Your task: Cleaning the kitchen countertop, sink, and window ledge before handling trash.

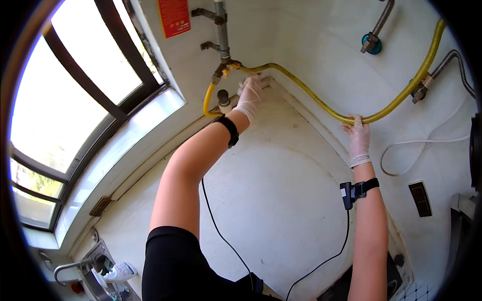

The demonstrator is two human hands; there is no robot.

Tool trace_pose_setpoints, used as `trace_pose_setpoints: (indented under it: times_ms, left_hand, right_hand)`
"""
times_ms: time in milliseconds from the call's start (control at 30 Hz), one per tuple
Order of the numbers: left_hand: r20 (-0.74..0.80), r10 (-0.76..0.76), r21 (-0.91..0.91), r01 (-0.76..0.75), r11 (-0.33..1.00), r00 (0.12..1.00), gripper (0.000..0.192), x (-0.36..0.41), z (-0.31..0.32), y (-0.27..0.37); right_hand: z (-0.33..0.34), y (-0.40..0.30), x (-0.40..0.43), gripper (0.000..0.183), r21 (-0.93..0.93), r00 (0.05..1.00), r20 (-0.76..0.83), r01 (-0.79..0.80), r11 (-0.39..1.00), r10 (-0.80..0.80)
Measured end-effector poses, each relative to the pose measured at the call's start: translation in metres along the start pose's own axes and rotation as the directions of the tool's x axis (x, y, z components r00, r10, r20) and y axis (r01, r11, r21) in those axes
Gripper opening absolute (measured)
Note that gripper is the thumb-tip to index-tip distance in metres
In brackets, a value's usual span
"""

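A yellow gas hose [312, 97] runs from a brass valve [229, 69] at the foot of a grey pipe [223, 34] across the wall to the upper right. My right hand [359, 137], in a thin translucent glove, grips the hose at its low bend. My left hand [251, 92], gloved alike, is raised just below the hose near the valve; it is blurred, with something whitish at its fingers, so its hold is unclear. A second, shorter yellow hose [208, 99] curves down from the pipe fitting behind my left forearm.
A white counter [278, 188] fills the corner. A window [75, 94] stands left, with a sink [90, 280] and white spray bottle [120, 271] at lower left. Braided metal hoses [384, 17], a white cable [404, 145] and a wall socket [420, 198] are on the right. Black cables hang from my wrist straps.
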State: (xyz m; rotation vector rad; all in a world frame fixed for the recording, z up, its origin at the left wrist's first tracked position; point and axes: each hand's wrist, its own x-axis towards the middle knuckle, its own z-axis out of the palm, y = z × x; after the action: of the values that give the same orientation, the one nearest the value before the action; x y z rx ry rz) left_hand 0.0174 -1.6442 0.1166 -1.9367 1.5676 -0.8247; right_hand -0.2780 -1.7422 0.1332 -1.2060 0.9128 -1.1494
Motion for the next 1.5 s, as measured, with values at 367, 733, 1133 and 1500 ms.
trace_pose_setpoints:
  times_ms: [367,733,1133,1500]
  left_hand:
    - [0.681,-0.349,-0.732,0.598,-0.327,0.644,0.035,-0.143,0.079,-0.09]
    - [-0.094,-0.776,-0.736,0.481,0.476,0.624,0.031,-0.093,0.061,-0.047]
    - [0.487,-0.808,-0.869,0.281,-0.408,0.333,0.041,-0.084,0.157,0.054]
    - [0.862,-0.121,-0.482,0.719,-0.502,0.493,0.032,-0.074,0.182,0.051]
  right_hand:
    - [0.001,-0.005,0.0,0.026,-0.028,0.999,0.002,-0.051,0.998,0.051]
    - [0.007,-0.002,-0.009,0.024,0.021,1.0,-0.014,-0.024,0.999,0.025]
    - [0.006,-0.002,-0.008,0.031,-0.018,1.0,0.014,-0.01,1.0,0.01]
    - [-0.051,0.182,-0.195,0.066,-0.881,0.885,0.432,0.371,0.293,0.177]
